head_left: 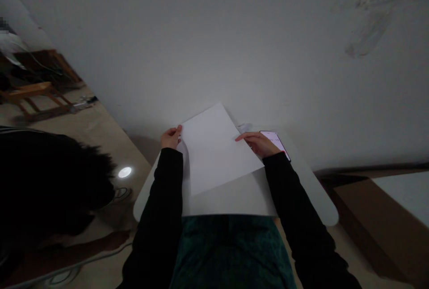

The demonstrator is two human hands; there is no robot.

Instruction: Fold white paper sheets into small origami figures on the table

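Note:
A blank white sheet of paper [217, 150] is held tilted above a white table [228, 201]. My left hand [171, 138] pinches its upper left corner between thumb and fingers. On the right edge of the sheet, my right hand [259, 143] has its fingers closed, with one fingertip lying on the paper's face. A phone [280, 143] with a lit screen lies on the table just behind my right hand. A small clear, crumpled item [246, 126] sits near the wall beyond the sheet.
A white wall [201, 47] rises behind the table. At the left are a dark-haired person [67, 177], a round light [125, 172] and cables; a wooden stool [33, 90] stands farther back. A brown box [378, 217] is on the right.

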